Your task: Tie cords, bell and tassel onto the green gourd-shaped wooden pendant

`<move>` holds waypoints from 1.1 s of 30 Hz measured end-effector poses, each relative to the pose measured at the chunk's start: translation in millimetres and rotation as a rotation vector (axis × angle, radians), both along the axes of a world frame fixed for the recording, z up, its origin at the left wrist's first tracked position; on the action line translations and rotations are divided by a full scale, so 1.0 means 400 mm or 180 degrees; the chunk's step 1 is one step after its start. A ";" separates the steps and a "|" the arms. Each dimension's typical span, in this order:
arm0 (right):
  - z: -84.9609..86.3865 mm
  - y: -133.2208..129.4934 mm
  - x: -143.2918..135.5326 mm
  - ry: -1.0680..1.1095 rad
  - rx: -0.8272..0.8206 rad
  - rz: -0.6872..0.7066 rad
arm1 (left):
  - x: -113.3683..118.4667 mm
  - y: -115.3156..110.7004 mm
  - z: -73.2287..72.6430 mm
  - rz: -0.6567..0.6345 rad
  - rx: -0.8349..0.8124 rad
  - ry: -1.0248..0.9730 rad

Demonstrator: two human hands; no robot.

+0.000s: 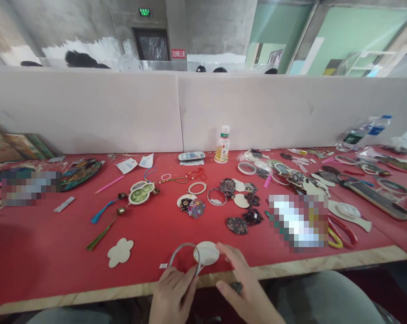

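At the table's front edge, my left hand [174,290] is closed on a thin grey ring [184,245], which stands tilted up from its fingers. A cream oval piece [208,253] lies just right of the ring, partly behind its rim. My right hand [242,281] has its fingers spread, with the fingertips at the oval's right edge; whether they touch it I cannot tell. A cream flower-shaped piece [120,252] lies flat to the left. Beside the ring is a small white scrap [163,266]. A dark patterned bit [236,288] shows below my right hand.
Patterned fabric pieces [196,209] and a pale hoop [197,188] lie mid-table. A tasselled green pendant [140,194] is to the left. At the back stand a bottle [222,146] and a white partition [122,112]. Scissors handles [345,234] lie at right.
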State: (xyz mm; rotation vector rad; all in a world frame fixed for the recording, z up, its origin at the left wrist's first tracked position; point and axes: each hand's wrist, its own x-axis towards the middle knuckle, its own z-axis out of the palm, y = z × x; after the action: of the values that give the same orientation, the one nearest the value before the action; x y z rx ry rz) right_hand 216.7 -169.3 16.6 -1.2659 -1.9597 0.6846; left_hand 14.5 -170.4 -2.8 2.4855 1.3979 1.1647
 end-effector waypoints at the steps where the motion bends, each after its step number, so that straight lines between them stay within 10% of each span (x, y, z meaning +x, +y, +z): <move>1: -0.006 -0.001 -0.031 0.0120 -0.0007 0.0029 | 0.001 0.000 -0.001 -0.0061 0.0026 0.0003; 33: -0.008 -0.020 -0.064 0.0857 0.0625 -0.0154 | 0.039 0.004 -0.013 0.0327 -0.0584 -0.0343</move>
State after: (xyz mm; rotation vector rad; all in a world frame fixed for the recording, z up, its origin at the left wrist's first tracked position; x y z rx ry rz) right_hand 191.1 -177.2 13.4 -1.0409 -1.7244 0.5894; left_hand 29.9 -168.7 -7.8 2.2186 1.5429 1.1133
